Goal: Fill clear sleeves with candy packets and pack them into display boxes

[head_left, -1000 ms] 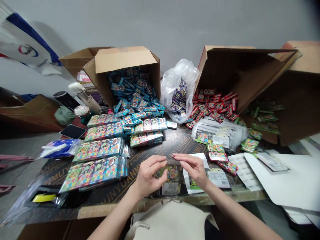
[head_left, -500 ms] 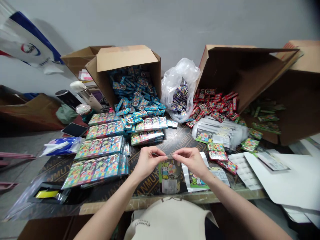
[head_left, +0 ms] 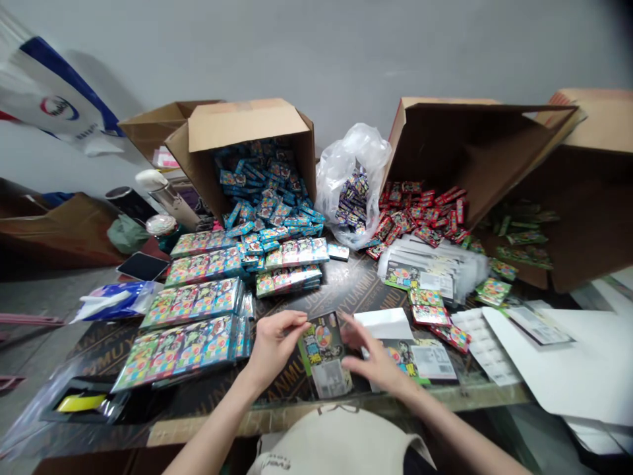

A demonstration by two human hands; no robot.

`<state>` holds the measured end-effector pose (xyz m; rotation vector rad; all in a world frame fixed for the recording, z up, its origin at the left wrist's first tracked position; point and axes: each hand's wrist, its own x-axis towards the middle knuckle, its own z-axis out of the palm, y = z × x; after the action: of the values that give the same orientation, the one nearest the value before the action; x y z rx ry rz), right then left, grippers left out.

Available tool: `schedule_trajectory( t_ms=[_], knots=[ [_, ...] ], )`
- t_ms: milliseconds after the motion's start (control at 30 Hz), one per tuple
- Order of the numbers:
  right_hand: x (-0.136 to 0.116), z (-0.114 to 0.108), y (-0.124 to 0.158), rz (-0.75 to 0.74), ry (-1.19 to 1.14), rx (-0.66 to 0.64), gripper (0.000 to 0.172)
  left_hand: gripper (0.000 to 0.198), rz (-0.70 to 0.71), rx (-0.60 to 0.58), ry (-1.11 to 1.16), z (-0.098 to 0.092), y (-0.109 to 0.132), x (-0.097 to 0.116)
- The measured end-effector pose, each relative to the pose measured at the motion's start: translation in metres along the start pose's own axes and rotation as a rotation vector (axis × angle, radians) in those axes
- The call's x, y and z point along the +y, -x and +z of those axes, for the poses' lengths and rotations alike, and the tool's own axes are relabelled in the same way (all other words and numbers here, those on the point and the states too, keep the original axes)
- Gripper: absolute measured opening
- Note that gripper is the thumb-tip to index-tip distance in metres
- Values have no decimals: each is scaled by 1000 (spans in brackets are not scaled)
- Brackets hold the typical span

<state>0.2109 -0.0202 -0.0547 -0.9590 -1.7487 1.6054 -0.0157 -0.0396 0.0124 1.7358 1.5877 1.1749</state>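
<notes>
Only the head cam here, looking down over my arms. Right in front of me is the pale wooden edge [head_left: 316, 412] of the bench, and my hands are working just behind it. There's a narrow strip of open board on my left, before the big stacks of green multicoloured blister packs [head_left: 190, 303]. To my right, a white paper flap [head_left: 386, 323] and a green printed sheet [head_left: 435, 363] sit just beside my fingers.

The bench top is a dark plywood board [head_left: 356, 287] with gold lettering. Behind it, small teal-blue packets [head_left: 267, 198] spill from a tipped cardboard box [head_left: 242, 125], next to a clear plastic bag [head_left: 346, 158] of packets. Red packets [head_left: 420, 214] pour from a second brown box [head_left: 469, 145], all against a grey wall [head_left: 316, 53].

The glossy printed foil packet [head_left: 324, 353] lies tilted between my hands. My left hand [head_left: 274, 346] pinches its upper left edge, while my right hand [head_left: 376, 356] has its fingers loosely spread at the right edge, with no clear grip.
</notes>
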Motion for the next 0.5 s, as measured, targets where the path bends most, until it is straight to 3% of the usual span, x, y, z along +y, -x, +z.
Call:
schedule_trajectory(
  t_ms=[100,200,267,367,433,500],
  knots=[
    [16,16,1,82,9,-90,51,11,-130,103,34,-9,-4,-3],
    [12,8,-25,18,45,48,39,18,-273,289,4,-22,-8,-7],
    [6,-12,-59,-58,230,113,36,21,-344,319,-96,-29,-6,-14],
    [2,-50,-120,-151,624,233,33,19,-373,142,-438,-29,3,-26],
    [3,-71,-157,-160,731,271,38,19,-354,12,-631,-21,10,-31],
    [5,-85,-184,-153,794,270,45,20,-309,-75,-659,-9,11,-31]
  ],
)
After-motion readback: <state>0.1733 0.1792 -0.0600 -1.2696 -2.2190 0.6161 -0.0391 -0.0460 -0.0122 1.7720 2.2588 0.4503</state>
